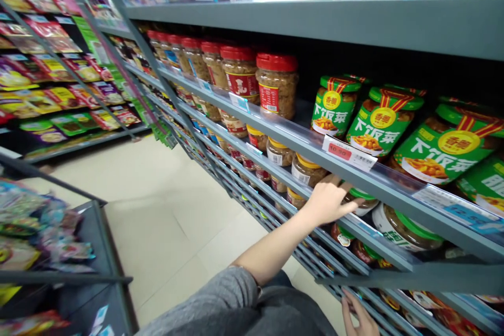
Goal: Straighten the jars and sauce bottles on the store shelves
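Observation:
My left hand (331, 200), at the end of a bare forearm below a grey sleeve, reaches into the shelf level under the upper jars. Its thumb is spread from the fingers, and it lies against a green-lidded glass jar (361, 202); the upper shelf's edge partly hides the fingertips. To its left stands a yellow-lidded jar (307, 170), and to its right is a larger green-lidded jar (407, 228) with a white label. Low in the picture, my right hand (359, 316) has its fingers stretched out beside a lower shelf edge and holds nothing visible.
Green-labelled jars (381, 121) and red-lidded jars (277, 86) line the level above. A clear-fronted rail carries a price tag (348, 153). Grey metal shelf edges jut out in tiers. Across the tiled floor (173, 210) are a snack rack (51, 68) and a bin of bagged goods (43, 231).

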Demonstrator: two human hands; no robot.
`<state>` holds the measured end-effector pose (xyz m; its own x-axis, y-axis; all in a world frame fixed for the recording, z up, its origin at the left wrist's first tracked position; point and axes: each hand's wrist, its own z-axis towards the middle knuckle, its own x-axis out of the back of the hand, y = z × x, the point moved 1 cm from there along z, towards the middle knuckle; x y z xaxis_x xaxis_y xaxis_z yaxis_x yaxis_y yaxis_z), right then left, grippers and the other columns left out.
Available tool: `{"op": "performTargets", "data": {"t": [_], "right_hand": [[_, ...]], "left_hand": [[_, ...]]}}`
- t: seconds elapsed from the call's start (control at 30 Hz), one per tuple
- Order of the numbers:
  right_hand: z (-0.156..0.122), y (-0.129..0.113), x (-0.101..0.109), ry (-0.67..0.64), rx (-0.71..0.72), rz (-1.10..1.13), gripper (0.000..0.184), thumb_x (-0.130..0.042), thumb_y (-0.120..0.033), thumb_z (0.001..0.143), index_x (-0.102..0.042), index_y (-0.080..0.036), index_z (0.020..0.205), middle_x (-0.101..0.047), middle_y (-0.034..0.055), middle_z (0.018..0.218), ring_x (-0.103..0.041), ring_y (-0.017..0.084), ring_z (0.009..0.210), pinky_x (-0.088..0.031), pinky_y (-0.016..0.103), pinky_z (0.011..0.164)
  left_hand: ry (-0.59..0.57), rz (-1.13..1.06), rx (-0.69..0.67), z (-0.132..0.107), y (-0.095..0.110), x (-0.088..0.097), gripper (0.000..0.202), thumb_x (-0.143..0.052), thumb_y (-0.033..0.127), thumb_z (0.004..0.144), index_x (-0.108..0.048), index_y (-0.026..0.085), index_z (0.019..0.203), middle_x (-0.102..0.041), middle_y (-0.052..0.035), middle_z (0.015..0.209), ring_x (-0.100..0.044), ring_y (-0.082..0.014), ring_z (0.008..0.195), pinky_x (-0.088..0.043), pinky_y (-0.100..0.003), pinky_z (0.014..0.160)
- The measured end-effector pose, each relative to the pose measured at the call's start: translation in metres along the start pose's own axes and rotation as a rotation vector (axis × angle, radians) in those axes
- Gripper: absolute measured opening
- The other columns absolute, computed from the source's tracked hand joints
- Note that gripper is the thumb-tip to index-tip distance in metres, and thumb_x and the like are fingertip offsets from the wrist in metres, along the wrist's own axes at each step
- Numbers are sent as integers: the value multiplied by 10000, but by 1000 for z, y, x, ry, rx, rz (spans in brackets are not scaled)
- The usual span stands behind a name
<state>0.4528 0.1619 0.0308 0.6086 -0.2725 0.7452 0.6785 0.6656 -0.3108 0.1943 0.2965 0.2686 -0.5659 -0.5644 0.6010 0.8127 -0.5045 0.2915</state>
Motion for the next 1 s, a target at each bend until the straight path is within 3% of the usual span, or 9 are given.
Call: {"op": "performTargets", "data": {"t": [0.07, 0.17, 0.23, 0.33, 0.43, 0.57, 0.7, 0.9, 1.0], "right_hand": [[6, -2, -5, 14, 12, 7, 431, -407, -377, 1109, -676, -42, 1072, -433, 64, 1134, -480, 13, 992, -415, 46, 863], [14, -7, -12, 46, 19, 16, 431, -403, -373, 1111, -677, -46, 1053, -445, 56, 1110, -487, -7, 933, -411, 22, 800], [21, -12, -17, 65, 28, 25, 446, -394, -375, 1115, -675, -39, 1032, -452, 62, 1090, -485, -15, 886, -408, 16, 758], [35, -20, -26, 46, 78, 44, 454, -379, -351, 1120, -662, -16, 1003, -453, 77, 1078, -484, -12, 886, -418, 22, 771], [49, -29, -39, 6, 95, 62, 406, -400, -331, 1112, -644, -7, 1090, -444, 88, 1099, -481, -5, 910, -425, 31, 793], [63, -38, -55, -6, 60, 89, 387, -416, -331, 1105, -611, -13, 1210, -432, 94, 1121, -478, 13, 946, -427, 51, 833], [68, -46, -60, -3, 41, 109, 377, -418, -328, 1105, -593, -21, 1237, -438, 85, 1108, -473, 6, 933, -414, 49, 836], [72, -54, -60, 12, 39, 117, 380, -407, -329, 1112, -581, -12, 1229, -434, 87, 1114, -464, 1, 937, -401, 59, 843], [74, -55, -61, 4, 46, 120, 389, -388, -330, 1118, -582, -7, 1215, -425, 94, 1132, -462, 10, 960, -403, 78, 870]], "left_hand": [[209, -2, -19, -15, -1, 6, 399, -546, 415, 874, -607, 116, 1131, -581, -141, 1087, -580, -227, 984, -508, -342, 815], [535, -37, 52, -28, -26, 22, 308, -565, 201, 837, -553, 113, 1132, -531, -146, 1179, -525, -209, 1112, -458, -353, 960], [604, 11, 164, -25, -51, 34, 293, -545, 186, 849, -536, 89, 1126, -521, -166, 1173, -499, -224, 1145, -434, -386, 993], [344, 67, 277, -7, -81, 47, 516, -602, 460, 831, -553, 56, 1147, -539, -192, 1122, -527, -279, 1089, -472, -413, 926], [113, 71, 321, 14, -91, 50, 690, -691, 650, 660, -623, 116, 1091, -590, -153, 1058, -565, -299, 1039, -486, -420, 909], [-16, -35, 328, 27, -94, 50, 545, -753, 540, 578, -641, 167, 961, -635, -93, 996, -585, -296, 1005, -489, -418, 910], [-199, -249, 156, 20, -102, 58, 525, -641, 418, 665, -577, 122, 1094, -615, -120, 1090, -580, -265, 1022, -488, -373, 931], [-167, -99, 17, 18, -102, 58, 578, -514, 507, 755, -585, 120, 1178, -594, -147, 1122, -553, -284, 1055, -473, -414, 937], [-179, -83, 82, 24, -97, 50, 602, -545, 612, 777, -624, 163, 1170, -614, -120, 1094, -573, -263, 1016, -476, -390, 932]]}}
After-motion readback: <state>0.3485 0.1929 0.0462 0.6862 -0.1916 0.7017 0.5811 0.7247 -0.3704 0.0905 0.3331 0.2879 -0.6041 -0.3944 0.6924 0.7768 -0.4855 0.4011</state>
